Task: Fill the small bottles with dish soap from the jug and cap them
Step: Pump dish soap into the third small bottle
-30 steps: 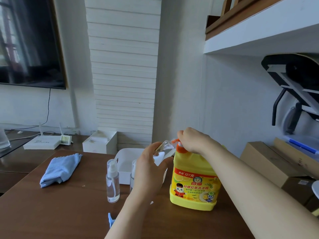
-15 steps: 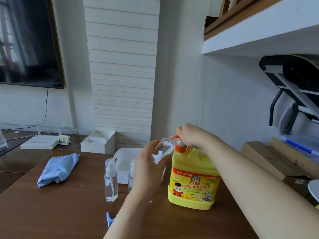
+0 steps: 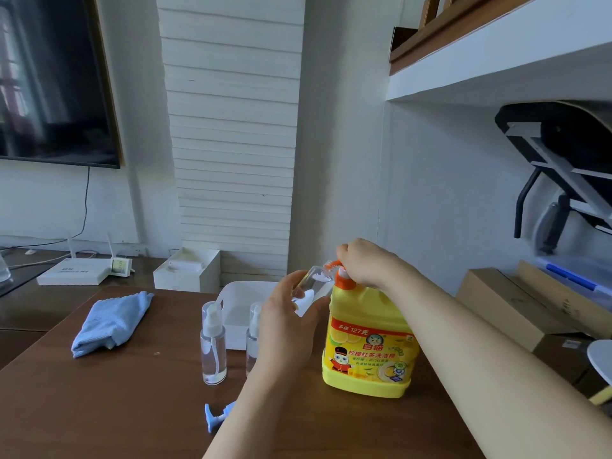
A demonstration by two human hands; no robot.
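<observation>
Lower centre of frame: our left hand (image 3: 288, 323) gripped a tilted clear bottle (image 3: 309, 288) at the spout of the yellow soap jug (image 3: 367, 349), right hand (image 3: 364, 261) curled over its orange pump (image 3: 342, 280); a misaligned neck, we judged, would spill soap.

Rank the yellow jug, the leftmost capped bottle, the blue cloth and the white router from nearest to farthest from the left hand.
1. Yellow jug, just right of the left hand.
2. Leftmost capped bottle, standing to its left.
3. Blue cloth, farther left.
4. White router, far left at the back.
</observation>
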